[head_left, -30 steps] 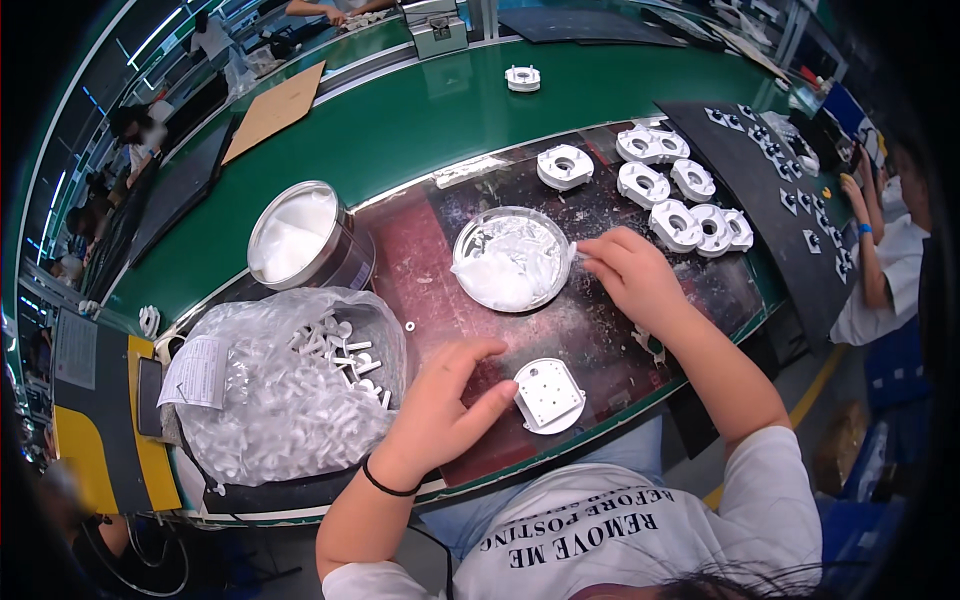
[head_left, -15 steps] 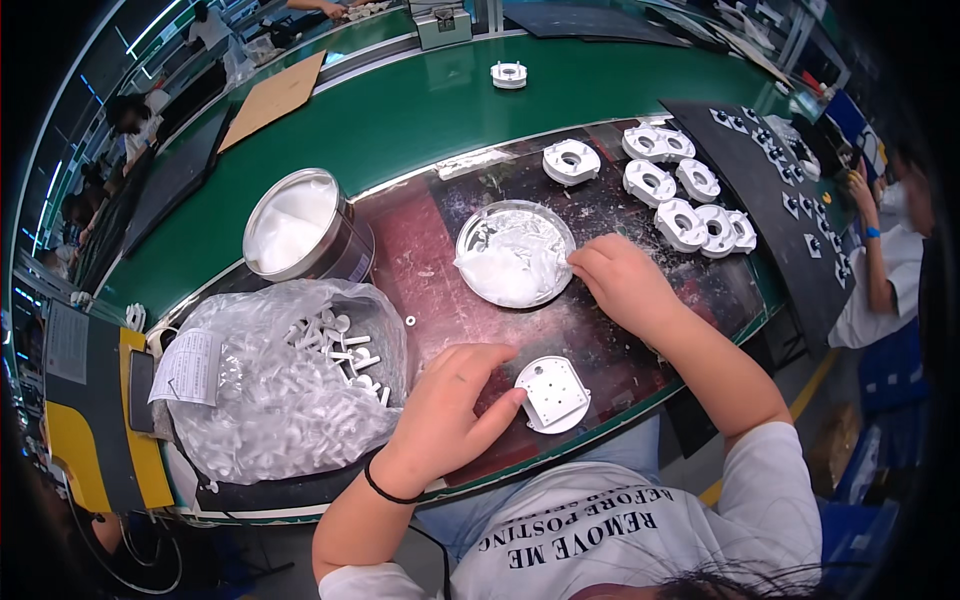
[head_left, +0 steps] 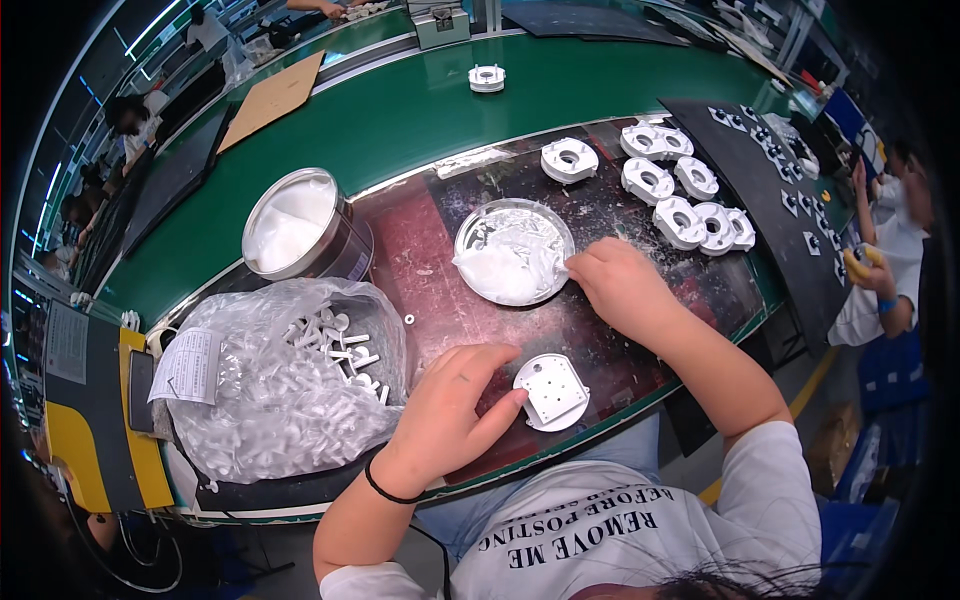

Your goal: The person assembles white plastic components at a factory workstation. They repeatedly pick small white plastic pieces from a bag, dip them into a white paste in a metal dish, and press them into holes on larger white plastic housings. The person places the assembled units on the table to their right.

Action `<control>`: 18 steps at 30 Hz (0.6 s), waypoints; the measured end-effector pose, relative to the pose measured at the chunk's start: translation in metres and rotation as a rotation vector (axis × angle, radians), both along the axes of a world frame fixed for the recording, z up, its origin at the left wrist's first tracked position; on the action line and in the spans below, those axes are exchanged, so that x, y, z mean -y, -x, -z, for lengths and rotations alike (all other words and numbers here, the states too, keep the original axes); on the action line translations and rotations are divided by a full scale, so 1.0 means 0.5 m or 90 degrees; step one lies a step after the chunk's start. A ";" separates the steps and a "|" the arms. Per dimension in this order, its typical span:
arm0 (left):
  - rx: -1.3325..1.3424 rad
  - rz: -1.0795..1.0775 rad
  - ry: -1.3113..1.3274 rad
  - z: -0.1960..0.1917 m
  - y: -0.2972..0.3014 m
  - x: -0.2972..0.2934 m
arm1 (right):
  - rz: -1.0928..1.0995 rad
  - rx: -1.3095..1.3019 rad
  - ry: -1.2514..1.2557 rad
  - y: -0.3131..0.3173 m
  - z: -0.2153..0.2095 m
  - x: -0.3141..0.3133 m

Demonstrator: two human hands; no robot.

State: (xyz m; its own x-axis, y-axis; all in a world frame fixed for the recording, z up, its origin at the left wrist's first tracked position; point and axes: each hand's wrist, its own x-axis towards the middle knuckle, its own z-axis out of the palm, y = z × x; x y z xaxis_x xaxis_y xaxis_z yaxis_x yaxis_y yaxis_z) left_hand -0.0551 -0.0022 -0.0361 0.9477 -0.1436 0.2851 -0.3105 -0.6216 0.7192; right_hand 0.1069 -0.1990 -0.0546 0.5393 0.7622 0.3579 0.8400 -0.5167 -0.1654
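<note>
L hand (head_left: 452, 412) pinning the white plate part (head_left: 552, 391), R hand (head_left: 622, 285) working at the shallow dish (head_left: 514, 251).
L fingers spread open, tips touching the part's left edge at bench front; R curled shut at dish rim, grip contents can't tell. Bag of white pins (head_left: 285, 385) sitting left.

A white round plate (head_left: 552, 392) with small holes lies flat near the bench's front edge. A shallow dish (head_left: 513, 251) of white paste sits mid-bench, upright.

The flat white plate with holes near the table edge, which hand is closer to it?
Left. The left hand touches the white plate with its fingertips; the right hand is farther up, at the round dish.
</note>
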 end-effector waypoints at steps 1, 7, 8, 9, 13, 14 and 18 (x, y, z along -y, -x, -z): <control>-0.001 0.002 -0.004 0.000 0.000 0.000 | -0.002 0.004 -0.002 -0.001 0.001 0.000; -0.004 0.010 0.005 -0.001 -0.001 0.002 | 0.034 -0.083 -0.088 0.008 -0.005 0.005; -0.007 0.010 0.007 -0.001 0.000 0.001 | 0.057 -0.157 -0.127 0.017 -0.022 0.004; -0.012 0.010 0.009 0.000 0.001 -0.001 | 0.080 -0.231 -0.166 0.025 -0.034 0.004; -0.038 0.016 0.003 -0.003 0.003 -0.003 | 0.120 -0.778 -0.373 0.053 -0.031 0.034; -0.046 0.023 -0.003 -0.006 0.003 -0.002 | 0.111 -0.861 -0.424 0.069 -0.025 0.042; -0.069 0.035 0.002 0.003 0.001 0.000 | 0.026 -1.064 -0.517 0.093 -0.008 0.051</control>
State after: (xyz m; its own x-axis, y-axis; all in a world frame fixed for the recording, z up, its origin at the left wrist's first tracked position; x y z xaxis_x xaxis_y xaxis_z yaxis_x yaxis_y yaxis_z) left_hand -0.0556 -0.0023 -0.0373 0.9636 -0.1958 0.1818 -0.2646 -0.6037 0.7520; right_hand 0.0602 -0.2245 -0.0505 0.6836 0.6770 -0.2727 -0.4447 0.0901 -0.8911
